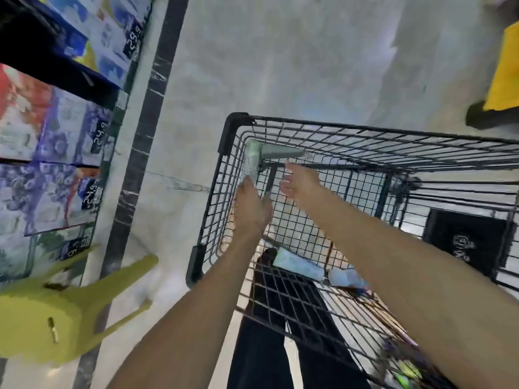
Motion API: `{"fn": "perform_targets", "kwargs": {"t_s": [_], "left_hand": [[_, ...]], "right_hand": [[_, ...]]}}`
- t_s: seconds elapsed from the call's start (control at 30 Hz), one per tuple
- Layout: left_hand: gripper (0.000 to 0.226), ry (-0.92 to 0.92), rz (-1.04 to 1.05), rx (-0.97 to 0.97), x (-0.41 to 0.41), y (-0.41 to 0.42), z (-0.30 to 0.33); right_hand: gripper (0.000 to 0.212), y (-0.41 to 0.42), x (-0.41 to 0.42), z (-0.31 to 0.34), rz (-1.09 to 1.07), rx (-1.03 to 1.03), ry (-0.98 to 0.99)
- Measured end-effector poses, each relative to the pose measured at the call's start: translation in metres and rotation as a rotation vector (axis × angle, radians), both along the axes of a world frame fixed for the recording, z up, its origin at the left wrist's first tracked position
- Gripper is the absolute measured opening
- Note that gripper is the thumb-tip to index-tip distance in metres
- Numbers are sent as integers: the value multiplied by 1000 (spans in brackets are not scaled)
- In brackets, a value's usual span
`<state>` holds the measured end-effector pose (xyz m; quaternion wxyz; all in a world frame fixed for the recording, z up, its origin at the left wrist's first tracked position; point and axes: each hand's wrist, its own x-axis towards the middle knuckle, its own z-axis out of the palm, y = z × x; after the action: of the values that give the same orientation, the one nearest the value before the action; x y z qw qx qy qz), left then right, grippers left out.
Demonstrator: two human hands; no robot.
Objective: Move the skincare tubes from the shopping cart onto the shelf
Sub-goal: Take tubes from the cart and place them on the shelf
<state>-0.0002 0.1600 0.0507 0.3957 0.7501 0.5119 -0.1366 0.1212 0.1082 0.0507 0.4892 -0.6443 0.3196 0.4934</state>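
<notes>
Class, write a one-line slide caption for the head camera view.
Both hands, left and right, reach into a wire shopping cart toward two pale green tubes in its corner.

Single view only, from a head-worn wide-angle camera. It looks steeply down and forward over the person's own forearms, which enter from the bottom edge and reach into the middle of the frame. The left hand (250, 209) and right hand (301, 184) sit near centre, close to the lens. The cart (365, 141) fills the centre and right, seen from above and from close by, its wire walls bowed by the lens. The floor (280, 57) takes the upper middle. The shelf (56, 130) runs along the left edge, tilted and blurred, at the margin of the view. With no second camera, no part of the scene is shared between views.
</notes>
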Motion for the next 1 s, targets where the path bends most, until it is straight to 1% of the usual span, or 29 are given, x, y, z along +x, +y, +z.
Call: {"fn": "perform_targets", "kwargs": {"t_s": [0.07,0.17,0.3,0.43,0.5,0.57,0.67,0.73,0.83,0.87,0.93,1.0], "left_hand": [[70,2,33,34,6,2,-25],[75,27,23,123,9,3,-55],[73,31,38,216,16,1,-74],[76,25,33,274,18,-1,-83],[71,11,25,313,20,3,-85],[66,1,10,333,24,7,-87],[61,-22,-31,348,27,11,-86],[54,-33,-53,339,25,12,-86],[36,-75,-68,334,23,19,-83],[31,-98,-68,321,24,20,-79],[30,-147,-35,254,26,22,-67],[31,-195,92,146,27,23,-51]], "right_hand": [[36,12,9,-30,-80,-3,27],[45,27,21,-63,-194,16,23],[56,37,26,-94,-361,83,9],[47,34,24,-100,-489,169,-2],[43,28,24,-101,-562,192,-5],[43,19,27,-101,-625,194,-10],[44,3,32,-101,-665,191,-27],[43,-11,36,-101,-680,189,-37],[45,-37,41,-97,-684,187,-45],[43,-46,43,-94,-680,195,-42],[32,-64,44,-86,-664,220,-28],[18,-79,43,-73,-657,254,-13]]}}
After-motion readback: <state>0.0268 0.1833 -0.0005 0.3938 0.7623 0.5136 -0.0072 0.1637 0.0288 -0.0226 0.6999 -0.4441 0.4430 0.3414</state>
